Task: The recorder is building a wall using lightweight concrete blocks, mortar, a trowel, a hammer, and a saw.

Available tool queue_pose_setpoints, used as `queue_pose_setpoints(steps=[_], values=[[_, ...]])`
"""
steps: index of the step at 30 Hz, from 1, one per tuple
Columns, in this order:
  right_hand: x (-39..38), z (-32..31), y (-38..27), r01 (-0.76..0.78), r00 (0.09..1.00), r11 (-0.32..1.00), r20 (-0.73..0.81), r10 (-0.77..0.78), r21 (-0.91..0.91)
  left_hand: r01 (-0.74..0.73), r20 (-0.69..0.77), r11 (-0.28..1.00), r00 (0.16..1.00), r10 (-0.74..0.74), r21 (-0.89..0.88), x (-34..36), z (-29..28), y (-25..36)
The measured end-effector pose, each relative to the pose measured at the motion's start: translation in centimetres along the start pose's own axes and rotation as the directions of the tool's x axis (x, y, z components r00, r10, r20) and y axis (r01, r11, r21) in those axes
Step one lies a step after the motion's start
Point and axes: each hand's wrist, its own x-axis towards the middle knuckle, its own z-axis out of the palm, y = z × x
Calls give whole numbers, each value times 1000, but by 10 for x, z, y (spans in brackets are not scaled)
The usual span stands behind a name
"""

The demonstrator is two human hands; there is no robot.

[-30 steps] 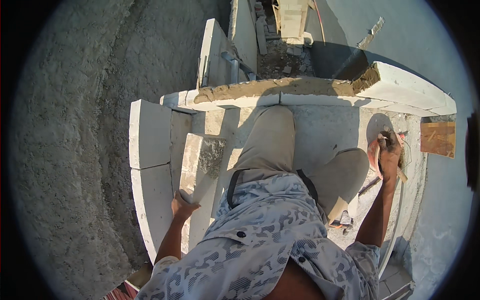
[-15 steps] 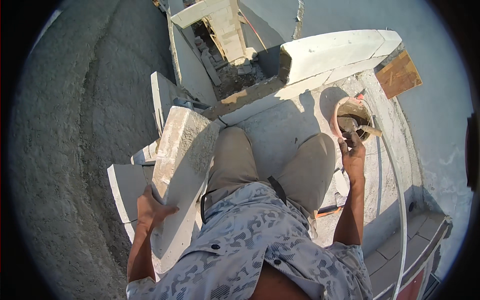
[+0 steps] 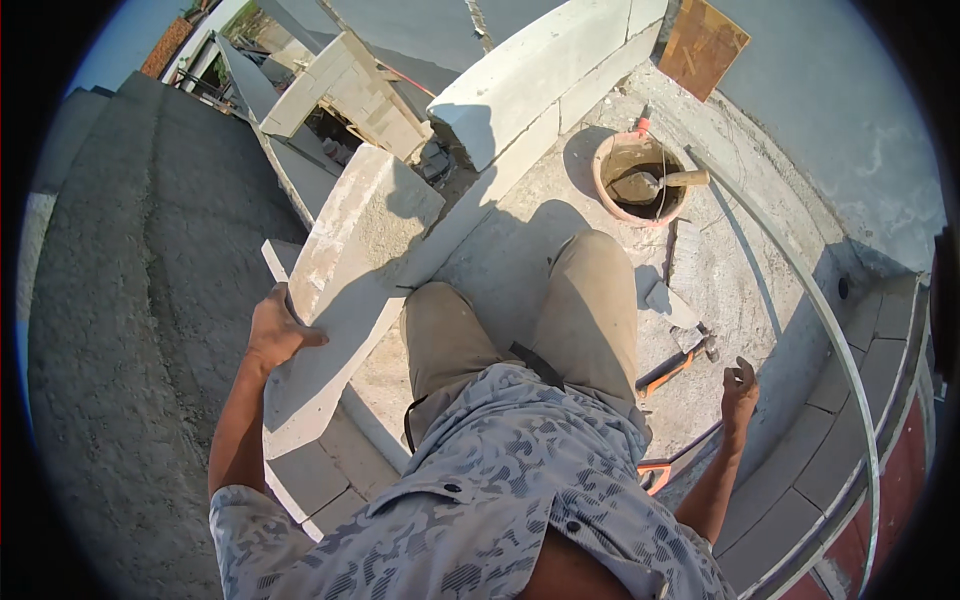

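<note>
My left hand (image 3: 277,332) grips the edge of a large pale concrete block (image 3: 340,290), its thumb lying on the near face. The block stands tilted at the left of my knees, and its upper end is rough and sunlit. My right hand (image 3: 738,395) hangs in the air at the right, empty, with its fingers loosely bent and apart. Farther forward is a round reddish mortar bucket (image 3: 602,190). In it lies a trowel (image 3: 684,179), its wooden handle reaching over the rim. The hammer (image 3: 668,373) with an orange grip lies between my right knee and right hand.
A white block wall (image 3: 540,70) runs ahead of me, with a brown board (image 3: 702,48) beyond its far end. A long pale strip (image 3: 800,250) arcs along the right side. An orange-handled tool (image 3: 655,476) lies by my right hip. Left of the block, a rough grey surface (image 3: 120,330) drops away.
My right hand has drawn back from beside the trowel handle toward my right side. The view has turned, so the bucket appears farther ahead. My left hand keeps its hold on the block.
</note>
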Motion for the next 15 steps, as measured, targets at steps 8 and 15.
queue_pose_setpoints(steps=[8,15], values=[[-40,7,89,-2,998,999,-63,0,-35,-17,75,990,997,7,138,61,3,6],[-70,3,63,-140,990,986,7,140,85,-125,110,971,988,104,205,100,18,4]])
